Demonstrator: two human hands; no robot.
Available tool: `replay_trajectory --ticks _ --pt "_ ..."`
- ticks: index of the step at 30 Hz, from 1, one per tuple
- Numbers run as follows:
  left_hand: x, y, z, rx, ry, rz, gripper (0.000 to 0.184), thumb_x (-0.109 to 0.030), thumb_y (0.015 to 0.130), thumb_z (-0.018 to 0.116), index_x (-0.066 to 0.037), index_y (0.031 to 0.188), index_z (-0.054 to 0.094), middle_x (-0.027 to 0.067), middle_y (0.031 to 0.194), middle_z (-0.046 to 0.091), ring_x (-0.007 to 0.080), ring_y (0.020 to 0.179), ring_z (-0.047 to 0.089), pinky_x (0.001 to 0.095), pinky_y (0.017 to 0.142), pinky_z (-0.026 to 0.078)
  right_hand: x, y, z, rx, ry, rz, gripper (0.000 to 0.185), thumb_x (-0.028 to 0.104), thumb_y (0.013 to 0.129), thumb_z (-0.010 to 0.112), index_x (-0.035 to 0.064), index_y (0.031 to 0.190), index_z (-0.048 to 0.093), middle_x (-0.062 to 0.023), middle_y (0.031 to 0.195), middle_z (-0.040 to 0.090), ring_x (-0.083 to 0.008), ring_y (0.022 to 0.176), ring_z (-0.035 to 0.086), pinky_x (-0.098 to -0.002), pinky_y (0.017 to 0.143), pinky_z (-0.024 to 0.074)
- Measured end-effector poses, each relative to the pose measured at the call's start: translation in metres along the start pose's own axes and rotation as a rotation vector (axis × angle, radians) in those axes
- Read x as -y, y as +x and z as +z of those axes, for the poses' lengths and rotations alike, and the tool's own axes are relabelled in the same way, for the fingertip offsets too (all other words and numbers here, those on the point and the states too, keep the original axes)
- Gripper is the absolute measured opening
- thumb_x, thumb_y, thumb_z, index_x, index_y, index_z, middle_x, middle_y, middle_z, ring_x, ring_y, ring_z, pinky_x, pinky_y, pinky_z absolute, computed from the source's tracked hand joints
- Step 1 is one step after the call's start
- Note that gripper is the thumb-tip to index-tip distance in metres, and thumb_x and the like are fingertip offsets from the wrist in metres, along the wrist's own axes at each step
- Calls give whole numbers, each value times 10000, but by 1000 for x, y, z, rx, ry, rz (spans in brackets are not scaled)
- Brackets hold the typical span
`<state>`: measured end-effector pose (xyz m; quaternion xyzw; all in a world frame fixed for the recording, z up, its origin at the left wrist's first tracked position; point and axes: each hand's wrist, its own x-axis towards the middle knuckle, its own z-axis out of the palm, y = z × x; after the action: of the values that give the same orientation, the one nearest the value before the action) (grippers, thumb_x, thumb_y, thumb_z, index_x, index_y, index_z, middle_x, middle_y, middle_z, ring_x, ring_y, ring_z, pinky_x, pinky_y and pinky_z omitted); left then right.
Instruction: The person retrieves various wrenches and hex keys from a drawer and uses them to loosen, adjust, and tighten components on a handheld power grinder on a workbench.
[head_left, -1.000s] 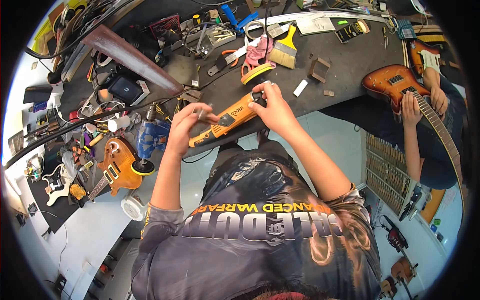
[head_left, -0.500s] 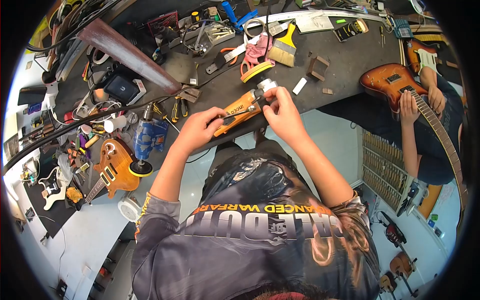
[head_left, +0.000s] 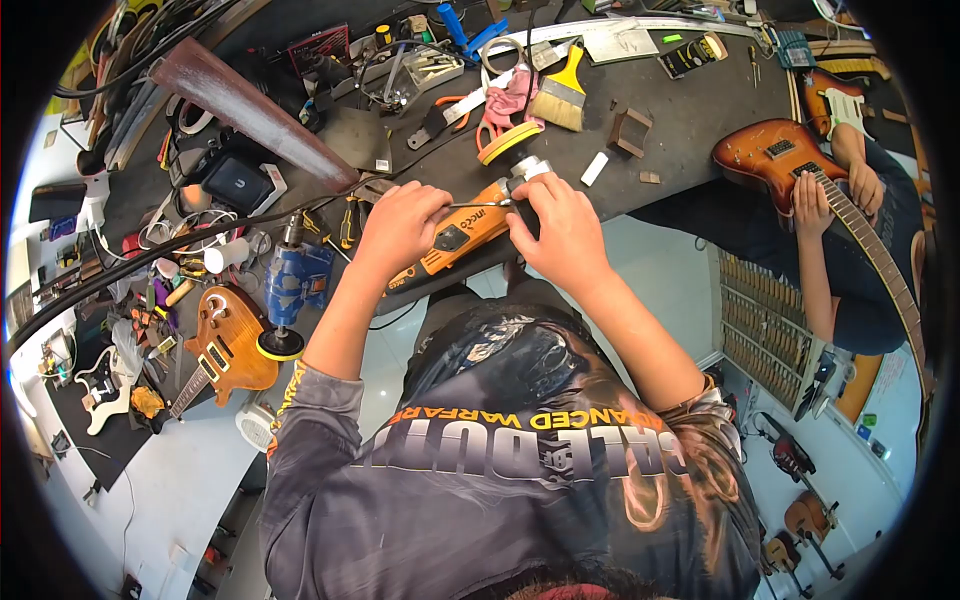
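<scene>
An orange-and-black angle polisher (head_left: 465, 232) lies at the bench's near edge, its round yellow-rimmed pad (head_left: 508, 143) turned up and away from me. My left hand (head_left: 405, 225) is closed on a thin metal rod-like tool (head_left: 482, 204), whose exact kind I cannot make out. The rod runs across above the polisher's body towards my right fingers. My right hand (head_left: 560, 222) is curled at the polisher's metal head (head_left: 530, 168), with thumb and index finger around its side; part of that grip is hidden.
A blue drill (head_left: 298, 275) with a pad stands left, near an amber guitar (head_left: 230, 340). A brush (head_left: 560, 95), pink cloth (head_left: 510, 95), white block (head_left: 594, 169) and brown block (head_left: 630, 132) lie beyond the polisher. At right, another person's hands (head_left: 812, 205) hold a sunburst guitar (head_left: 770, 155).
My left hand has moved up and forward, bringing the rod from slanted to nearly level. My right hand has shifted slightly left, and more of the polisher's body shows.
</scene>
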<state>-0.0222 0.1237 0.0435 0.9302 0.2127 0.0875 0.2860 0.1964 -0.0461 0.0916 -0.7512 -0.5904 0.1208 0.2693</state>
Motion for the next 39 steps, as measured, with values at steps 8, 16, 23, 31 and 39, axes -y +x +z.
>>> replay_trajectory --ticks 8,16,23,31,39 --pt "-2 -10 10 -59 -51 -30 77 -108 999 699 -52 1047 679 114 954 653 347 1019 656 461 884 513 0 2 3 26 -38 -12 320 221 915 835 56 1152 698 -85 1087 671 -299 1059 690 -456 922 508" --pt "1 -19 6 200 -233 -150 306 -342 1094 625 -55 1005 677 205 844 647 457 867 652 536 762 502 7 1 -6 43 -31 -8 376 263 904 834 31 1178 722 -113 1105 697 -319 1050 707 -461 961 517" --pt "4 18 2 270 -188 -115 339 -371 1107 613 -65 1000 713 197 886 717 451 909 695 554 767 524 5 5 -3 37 -83 -41 304 248 909 834 33 1095 725 -114 1073 691 -329 1018 702 -465 949 522" --pt "12 25 15 235 -200 -78 360 -383 1116 610 -52 1002 689 212 896 715 464 901 694 563 769 527 -7 13 13 11 -84 6 228 187 922 833 45 998 673 -116 1004 655 -363 981 687 -469 917 541" --pt "-20 43 27 186 -235 -79 435 -446 1083 671 -25 977 649 224 923 726 475 905 698 573 791 533 -20 13 23 139 265 339 372 232 956 829 46 1189 607 -132 1182 625 -341 1132 653 -474 971 552"
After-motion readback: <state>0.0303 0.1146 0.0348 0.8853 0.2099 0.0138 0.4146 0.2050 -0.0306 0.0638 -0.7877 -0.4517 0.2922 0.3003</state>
